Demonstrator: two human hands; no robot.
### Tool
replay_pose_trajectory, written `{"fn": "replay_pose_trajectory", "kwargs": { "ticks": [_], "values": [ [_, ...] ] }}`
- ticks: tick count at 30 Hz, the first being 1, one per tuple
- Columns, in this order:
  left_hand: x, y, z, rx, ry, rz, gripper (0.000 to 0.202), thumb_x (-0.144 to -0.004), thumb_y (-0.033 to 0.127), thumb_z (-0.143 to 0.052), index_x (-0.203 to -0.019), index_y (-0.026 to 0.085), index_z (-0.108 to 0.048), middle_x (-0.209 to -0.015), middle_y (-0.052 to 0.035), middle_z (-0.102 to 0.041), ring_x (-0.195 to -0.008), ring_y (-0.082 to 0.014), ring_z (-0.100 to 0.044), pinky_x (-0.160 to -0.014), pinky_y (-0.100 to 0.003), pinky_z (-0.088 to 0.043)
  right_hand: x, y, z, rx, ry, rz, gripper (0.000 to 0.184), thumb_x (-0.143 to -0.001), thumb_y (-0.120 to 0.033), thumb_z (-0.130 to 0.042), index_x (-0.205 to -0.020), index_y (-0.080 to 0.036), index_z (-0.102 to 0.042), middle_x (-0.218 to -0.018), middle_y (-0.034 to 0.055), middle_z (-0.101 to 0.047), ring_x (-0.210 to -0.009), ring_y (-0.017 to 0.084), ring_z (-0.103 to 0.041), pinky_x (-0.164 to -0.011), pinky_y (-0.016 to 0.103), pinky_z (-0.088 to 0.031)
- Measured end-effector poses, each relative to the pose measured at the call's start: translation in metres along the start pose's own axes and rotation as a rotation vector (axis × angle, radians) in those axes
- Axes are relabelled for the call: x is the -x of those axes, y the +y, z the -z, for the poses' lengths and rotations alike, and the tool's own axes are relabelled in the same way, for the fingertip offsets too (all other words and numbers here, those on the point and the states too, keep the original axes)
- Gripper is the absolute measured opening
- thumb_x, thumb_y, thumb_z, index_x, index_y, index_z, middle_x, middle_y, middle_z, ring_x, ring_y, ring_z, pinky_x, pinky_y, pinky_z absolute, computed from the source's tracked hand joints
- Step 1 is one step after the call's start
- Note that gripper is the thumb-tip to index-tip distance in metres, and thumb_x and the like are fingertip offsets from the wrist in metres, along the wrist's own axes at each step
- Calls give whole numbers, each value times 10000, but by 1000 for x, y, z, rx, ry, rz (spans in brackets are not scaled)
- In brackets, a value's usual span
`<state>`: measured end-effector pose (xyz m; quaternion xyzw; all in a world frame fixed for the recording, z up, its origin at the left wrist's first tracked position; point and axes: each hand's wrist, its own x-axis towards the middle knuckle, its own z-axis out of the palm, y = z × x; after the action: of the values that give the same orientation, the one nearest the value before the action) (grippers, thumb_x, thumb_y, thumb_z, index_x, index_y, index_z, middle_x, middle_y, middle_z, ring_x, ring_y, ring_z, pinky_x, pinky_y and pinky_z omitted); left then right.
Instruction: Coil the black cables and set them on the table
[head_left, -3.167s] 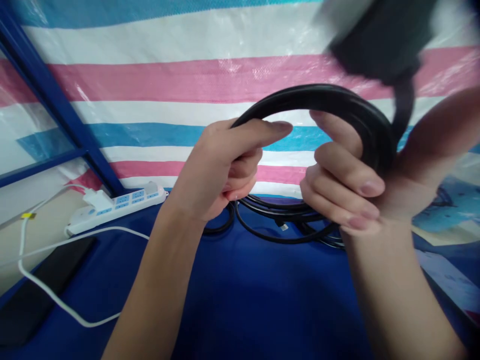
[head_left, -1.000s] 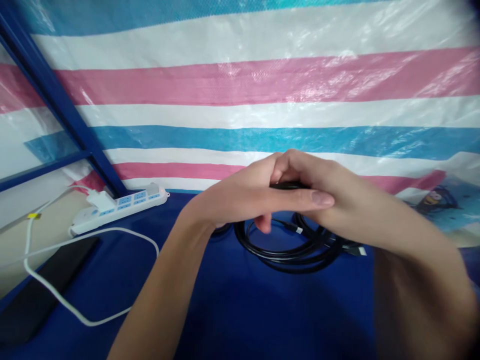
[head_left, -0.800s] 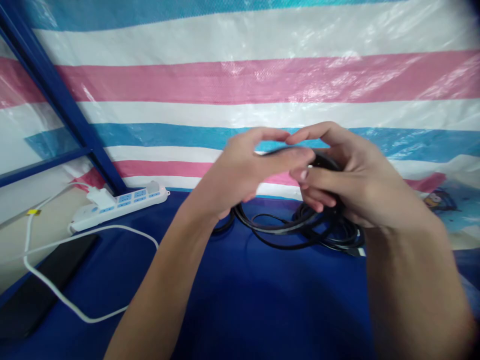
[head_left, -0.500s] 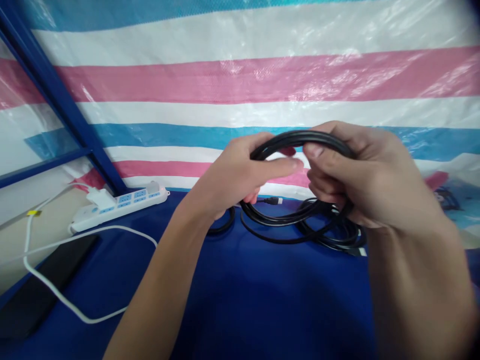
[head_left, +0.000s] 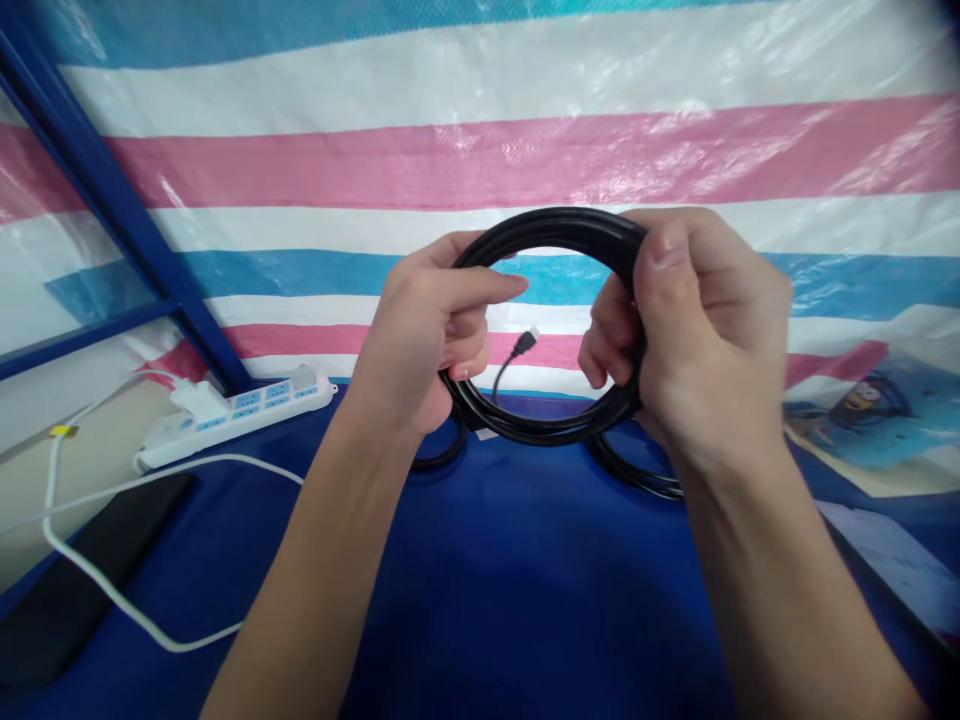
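Note:
A black cable (head_left: 559, 228) wound into a round coil is held up above the blue table (head_left: 517, 590). My left hand (head_left: 427, 330) grips the coil's left side, thumb stretched along the inside of the ring. On the right side, my right hand (head_left: 697, 310) is closed round the strands, its thumb pressed on the front. Through the ring shows a cable plug (head_left: 527, 340) with a pale tip; which cable it belongs to is hard to make out. Behind my hands lie other coiled black cables (head_left: 637, 475), partly hidden.
At the left stands a white power strip (head_left: 247, 410) with a white adapter (head_left: 201, 400) plugged in. A white cord (head_left: 112, 595) loops over a flat black object (head_left: 90, 580). Printed bags or papers (head_left: 877, 420) lie at the right. A striped plastic sheet (head_left: 450, 165) hangs behind.
The coil has risen and turned to face me as a fuller ring. My left hand has shifted left and up slightly; the right hand's thumb now presses on the coil's front.

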<state>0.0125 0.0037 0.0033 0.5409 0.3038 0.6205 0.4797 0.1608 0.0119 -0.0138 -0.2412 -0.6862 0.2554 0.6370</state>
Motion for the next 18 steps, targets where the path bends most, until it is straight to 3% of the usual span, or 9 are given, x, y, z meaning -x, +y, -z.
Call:
{"fn": "replay_pose_trajectory", "kwargs": {
  "ticks": [3,6,8,10,13,16,18],
  "values": [
    [1,-1,3,-82,-115,35,44,-750,123,-561,-750,166,-568,-426,99,-179,-301,-5,-188,-312,-141,-216,0,1,5,-17,-27,-7,190,-913,-342,-470,-907,-226,-621,-514,-33,-325,-378,51,-309,-335,216,-289],
    [3,-3,5,-208,-286,101,29,-756,177,-600,-754,155,-582,-461,76,-284,-346,2,-252,-341,-122,-218,0,-1,14,155,-284,-38,233,-906,-361,-485,-990,-231,-660,-497,-32,-381,-384,48,-354,-337,196,-292],
    [4,-3,5,-258,-331,119,24,-752,140,-595,-775,142,-588,-498,69,-303,-380,21,-243,-371,-104,-189,0,-3,16,284,-413,-40,274,-915,-376,-467,-1065,-252,-659,-484,-35,-410,-390,45,-385,-344,180,-312],
    [3,-3,4,-272,-295,97,95,-744,91,-573,-824,135,-599,-498,77,-281,-384,33,-219,-386,-95,-169,1,-4,12,289,-383,-55,293,-915,-388,-463,-1114,-259,-634,-479,-40,-424,-390,52,-404,-352,182,-330],
    [1,0,5,-207,-180,34,170,-721,67,-586,-868,154,-581,-466,96,-261,-348,30,-195,-366,-92,-146,0,-5,3,30,-248,-155,254,-886,-366,-518,-1098,-244,-590,-500,-48,-457,-378,71,-427,-366,208,-358],
    [-1,4,10,-47,-72,-14,102,-750,81,-570,-751,169,-517,-447,104,-211,-309,17,-166,-339,-107,-135,-2,-5,-3,-247,-206,-202,233,-870,-330,-542,-1074,-221,-560,-557,-37,-519,-381,84,-443,-388,230,-380],
    [-3,6,13,91,-6,-25,213,-785,92,-533,-622,178,-428,-430,99,-168,-290,4,-140,-319,-134,-136,-3,-5,-5,-368,-210,-205,280,-899,-325,-484,-1155,-221,-528,-596,-22,-549,-424,100,-475,-434,246,-410]
  ]
}}
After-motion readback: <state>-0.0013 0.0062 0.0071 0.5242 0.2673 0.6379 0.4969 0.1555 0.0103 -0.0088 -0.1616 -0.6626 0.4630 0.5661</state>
